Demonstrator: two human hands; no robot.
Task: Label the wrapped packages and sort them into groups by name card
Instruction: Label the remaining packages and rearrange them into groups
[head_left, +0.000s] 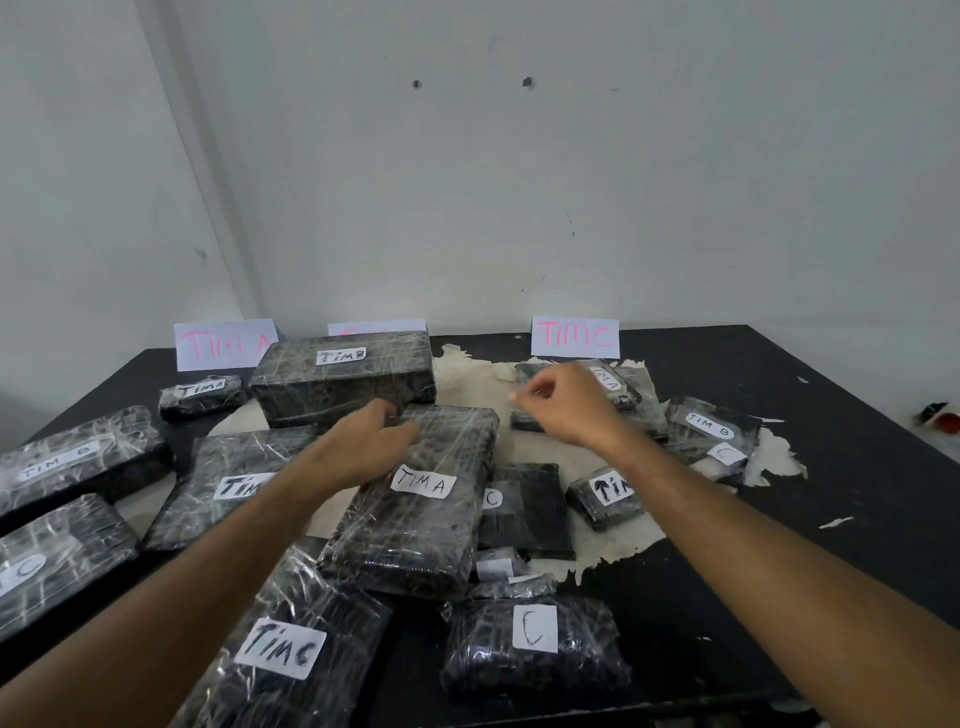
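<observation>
The film-wrapped TIM A package (415, 499) lies mid-table, overlapping its neighbours; expect slick wrap and a stiff block, so grip its long edges. Your left hand (371, 436) rests open on its far corner, holding nothing. Farther off, your right hand (566, 402) hovers half-curled; contents unclear.

My two bare forearms and hands, nothing worn

My left hand (376, 434) and right hand (563, 402) are bare: no rings, gloves, watch or bracelet that I can see. Both forearms are uncovered too, entering from about seven and four o'clock, with no sleeve edge showing anywhere along them. My fingertips are slightly blurred.
</observation>
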